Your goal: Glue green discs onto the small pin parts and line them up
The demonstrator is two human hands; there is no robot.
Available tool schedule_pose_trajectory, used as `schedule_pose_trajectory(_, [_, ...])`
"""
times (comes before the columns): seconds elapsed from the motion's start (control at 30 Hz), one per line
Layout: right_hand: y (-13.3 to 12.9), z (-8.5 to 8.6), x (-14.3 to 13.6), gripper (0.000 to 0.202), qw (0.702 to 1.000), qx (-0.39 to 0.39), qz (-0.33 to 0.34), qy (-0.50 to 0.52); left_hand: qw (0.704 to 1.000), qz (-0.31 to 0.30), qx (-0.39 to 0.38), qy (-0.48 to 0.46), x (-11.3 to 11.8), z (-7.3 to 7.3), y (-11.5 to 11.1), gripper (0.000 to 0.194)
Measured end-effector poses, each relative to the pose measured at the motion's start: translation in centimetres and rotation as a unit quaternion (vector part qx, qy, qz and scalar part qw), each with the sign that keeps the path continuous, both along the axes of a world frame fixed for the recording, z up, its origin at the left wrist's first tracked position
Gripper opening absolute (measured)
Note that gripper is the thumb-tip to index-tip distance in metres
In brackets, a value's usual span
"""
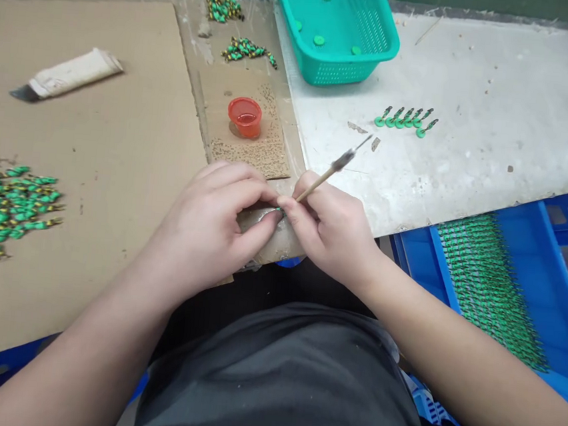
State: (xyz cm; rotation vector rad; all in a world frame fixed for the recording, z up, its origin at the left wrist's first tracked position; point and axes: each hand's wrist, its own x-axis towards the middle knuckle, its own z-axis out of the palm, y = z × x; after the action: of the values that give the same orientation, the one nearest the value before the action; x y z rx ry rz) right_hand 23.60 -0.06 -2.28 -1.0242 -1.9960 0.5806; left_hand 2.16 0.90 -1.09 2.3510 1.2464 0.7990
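My left hand is closed, thumb and forefinger pinching a tiny green piece at the table's front edge; most of the piece is hidden by the fingers. Pressed close beside it, my right hand is closed around a thin wooden-handled tool. The tool slants up to the right, with a grey lump and a needle-like tip at its far end. Its right thumb and fingertips meet the left fingertips at the green piece. Just beyond the hands stands a small red cup with liquid in it.
At left lie a pile of green, yellow and black pieces and a white tube. A green basket holds several green discs. Several pieces on green bases stand at right. A blue bin below holds rows of green pieces.
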Motion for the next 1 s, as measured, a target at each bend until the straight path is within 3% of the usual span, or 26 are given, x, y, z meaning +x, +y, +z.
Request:
schedule_pose_trajectory(0.23, [-0.8,0.8,2.2,0.027,0.971,-0.115,-0.161,0.137,0.999,0.011,-0.032,-0.039,-0.1,0.5,-0.1,0.021])
schedule_pose_trajectory(0.4, [-0.9,0.3,2.7,0.027,0.968,-0.126,-0.156,0.148,0.997,0.012,-0.035,-0.064,0.4,0.4,-0.2,0.013])
schedule_pose_trajectory(0.5, [-0.8,0.0,2.6,0.029,0.967,-0.132,-0.165,0.146,0.993,0.044,-0.058,-0.095,0.4,0.3,-0.4,0.011])
schedule_pose_trajectory(0.57, [-0.9,-0.1,2.6,0.029,0.966,-0.14,-0.165,0.14,0.978,0.089,-0.101,-0.159,0.2,0.3,-0.5,0.009])
schedule_pose_trajectory(0.67, [-1.2,-0.1,2.8,0.028,0.965,-0.157,-0.167,0.127,0.932,0.142,-0.162,-0.292,-0.4,0.7,-0.7,0.008])
schedule_pose_trajectory(0.73, [-1.3,-0.1,2.8,0.028,0.964,-0.163,-0.168,0.123,0.912,0.155,-0.168,-0.34,-0.7,1.3,-0.7,0.013])
schedule_pose_trajectory(1.0, [-1.3,0.5,2.3,0.036,0.97,-0.146,-0.149,0.127,0.902,0.151,-0.163,-0.371,-1.3,6.1,-1.5,0.031])
